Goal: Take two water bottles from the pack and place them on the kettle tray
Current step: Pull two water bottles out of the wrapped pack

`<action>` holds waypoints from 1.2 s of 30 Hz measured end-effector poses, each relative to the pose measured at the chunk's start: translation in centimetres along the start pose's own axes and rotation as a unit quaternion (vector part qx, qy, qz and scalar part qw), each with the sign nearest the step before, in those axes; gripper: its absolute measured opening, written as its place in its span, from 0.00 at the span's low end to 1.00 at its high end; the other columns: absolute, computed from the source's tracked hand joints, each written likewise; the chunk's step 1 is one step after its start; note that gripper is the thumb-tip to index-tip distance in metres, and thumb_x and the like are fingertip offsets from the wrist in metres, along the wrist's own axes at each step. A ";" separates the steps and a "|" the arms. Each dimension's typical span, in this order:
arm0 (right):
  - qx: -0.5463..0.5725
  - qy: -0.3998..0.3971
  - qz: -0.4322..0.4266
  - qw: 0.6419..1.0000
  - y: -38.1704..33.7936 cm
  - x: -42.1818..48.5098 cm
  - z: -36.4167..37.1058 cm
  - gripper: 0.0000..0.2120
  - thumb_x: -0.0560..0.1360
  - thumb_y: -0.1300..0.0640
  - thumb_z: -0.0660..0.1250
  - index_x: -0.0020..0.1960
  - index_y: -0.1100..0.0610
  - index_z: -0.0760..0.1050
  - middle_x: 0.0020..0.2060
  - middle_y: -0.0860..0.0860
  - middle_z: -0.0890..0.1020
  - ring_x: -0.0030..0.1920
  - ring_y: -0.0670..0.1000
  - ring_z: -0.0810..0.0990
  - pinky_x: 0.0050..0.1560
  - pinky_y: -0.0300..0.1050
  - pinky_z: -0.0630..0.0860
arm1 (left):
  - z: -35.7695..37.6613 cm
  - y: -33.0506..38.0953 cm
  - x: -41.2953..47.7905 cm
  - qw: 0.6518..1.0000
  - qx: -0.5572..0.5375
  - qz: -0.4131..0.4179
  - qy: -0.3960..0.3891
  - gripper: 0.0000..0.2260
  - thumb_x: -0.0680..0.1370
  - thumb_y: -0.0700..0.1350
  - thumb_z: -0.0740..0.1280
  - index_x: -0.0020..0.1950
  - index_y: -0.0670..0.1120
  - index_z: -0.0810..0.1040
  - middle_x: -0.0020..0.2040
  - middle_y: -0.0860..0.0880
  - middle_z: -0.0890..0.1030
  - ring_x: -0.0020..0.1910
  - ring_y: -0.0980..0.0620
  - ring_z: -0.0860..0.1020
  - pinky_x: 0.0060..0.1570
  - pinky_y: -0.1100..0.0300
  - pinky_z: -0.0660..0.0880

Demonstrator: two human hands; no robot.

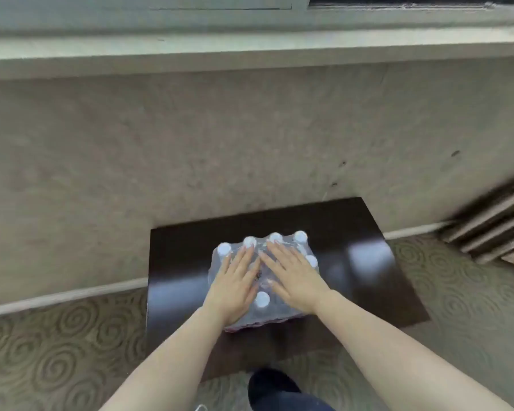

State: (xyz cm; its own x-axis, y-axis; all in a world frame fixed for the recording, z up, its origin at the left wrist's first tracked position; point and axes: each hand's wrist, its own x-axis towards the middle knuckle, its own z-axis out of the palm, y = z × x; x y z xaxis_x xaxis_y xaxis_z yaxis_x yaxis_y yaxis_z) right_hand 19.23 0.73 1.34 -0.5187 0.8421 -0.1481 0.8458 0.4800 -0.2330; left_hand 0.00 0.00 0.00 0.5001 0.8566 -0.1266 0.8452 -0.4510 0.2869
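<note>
A shrink-wrapped pack of water bottles (279, 317) with white caps stands on a low dark table (368, 262). Several caps (262, 299) show through the clear film around my hands. My left hand (235, 284) lies flat on the top of the pack, fingers spread and pointing away from me. Beside it, my right hand (291, 274) rests flat on the film in the same way, fingers apart. Neither hand grips a bottle. No kettle tray is in view.
The dark table stands against a beige wall (250, 137) under a window sill (250, 51). Patterned carpet (57, 360) surrounds it. Folded curtain fabric (499, 223) hangs at the right edge. My dark shoe (272, 387) is at the table's near edge.
</note>
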 end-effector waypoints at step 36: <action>0.111 0.124 -0.226 0.960 5.9 -4.4 -0.8 0.18 0.60 0.74 0.72 0.45 0.57 0.83 0.42 0.52 0.85 0.47 0.51 0.85 0.61 0.59 0.72 | 1.8 0.5 -0.9 0.995 -0.030 -0.089 0.020 0.21 0.81 0.49 0.51 0.75 0.56 0.55 0.72 0.52 0.67 0.76 0.52 0.53 0.74 0.49 0.39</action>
State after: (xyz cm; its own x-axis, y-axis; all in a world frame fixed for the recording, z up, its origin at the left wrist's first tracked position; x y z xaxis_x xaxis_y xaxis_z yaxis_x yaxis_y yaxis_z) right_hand 26.58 0.05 1.42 -0.7574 0.6057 0.2438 0.4791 0.7692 -0.4228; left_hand 0.27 -1.44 -1.47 0.3342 0.9315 -0.1439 0.9065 -0.2758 0.3198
